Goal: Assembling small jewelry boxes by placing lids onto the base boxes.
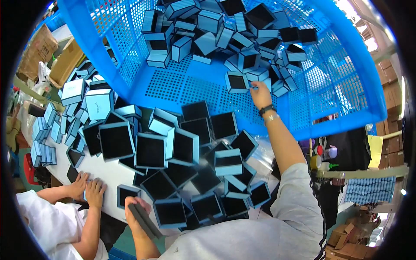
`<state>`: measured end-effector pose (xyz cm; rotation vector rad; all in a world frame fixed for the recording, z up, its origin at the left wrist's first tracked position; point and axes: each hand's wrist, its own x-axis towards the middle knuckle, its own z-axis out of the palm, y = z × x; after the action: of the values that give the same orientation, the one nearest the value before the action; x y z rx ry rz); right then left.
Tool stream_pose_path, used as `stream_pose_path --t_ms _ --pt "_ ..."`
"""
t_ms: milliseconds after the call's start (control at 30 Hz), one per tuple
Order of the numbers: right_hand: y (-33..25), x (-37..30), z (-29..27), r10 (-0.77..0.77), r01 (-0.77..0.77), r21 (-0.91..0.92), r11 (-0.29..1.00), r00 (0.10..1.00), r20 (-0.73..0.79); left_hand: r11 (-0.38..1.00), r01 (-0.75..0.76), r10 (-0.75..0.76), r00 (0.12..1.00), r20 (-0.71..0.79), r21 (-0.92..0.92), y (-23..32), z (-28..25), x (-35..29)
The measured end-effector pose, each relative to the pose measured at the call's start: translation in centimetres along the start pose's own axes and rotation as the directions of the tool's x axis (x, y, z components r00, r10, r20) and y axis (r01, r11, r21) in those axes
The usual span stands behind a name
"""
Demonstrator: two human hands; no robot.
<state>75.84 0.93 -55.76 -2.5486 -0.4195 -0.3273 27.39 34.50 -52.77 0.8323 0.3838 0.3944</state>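
My left hand [135, 207], low in the middle, is closed round a flat dark grey slab [145, 220], held on edge. Beside it lies an open light-blue box [126, 195] with a black inside. My right hand [261, 96] reaches into the large blue plastic basket [299, 125], a dark band on its wrist. Its fingers are curled together at the right edge of an open light-blue box [237, 81]; I cannot make out what is between them. Several more light-blue boxes [208, 19] lie heaped in the far part of the basket.
Open boxes with black insides [151, 149] are piled on the white table [99, 167] before me. Closed light-blue boxes [99, 104] stand at the left. A co-worker's hands [92, 190] rest at the table's left edge. Bottles [318, 156] and cardboard boxes [346, 236] are at the right.
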Motion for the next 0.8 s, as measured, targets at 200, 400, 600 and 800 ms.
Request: stream_pose_path --t_ms 200,400,600,800 --pt "2.2 10.7 7.5 0.39 -0.351 -0.251 0.902 0.912 0.13 0.997 -0.041 0.042 0.999 -0.023 0.063 -1.7 1.7 2.0" --pt "1.7 10.1 10.8 0.367 -0.319 -0.326 0.89 0.926 0.094 0.98 0.068 -0.064 0.998 -0.027 0.186 -2.1 3.2 3.3" --pt "2.1 8.0 9.9 0.061 -0.041 -0.306 0.951 0.996 0.057 0.962 0.036 -0.058 0.995 0.077 0.271 -2.3 2.7 4.5" --pt "1.2 6.8 9.6 0.005 0.072 -0.312 0.947 0.971 0.239 0.974 0.026 -0.047 0.995 0.09 0.226 -2.0 2.5 4.4"
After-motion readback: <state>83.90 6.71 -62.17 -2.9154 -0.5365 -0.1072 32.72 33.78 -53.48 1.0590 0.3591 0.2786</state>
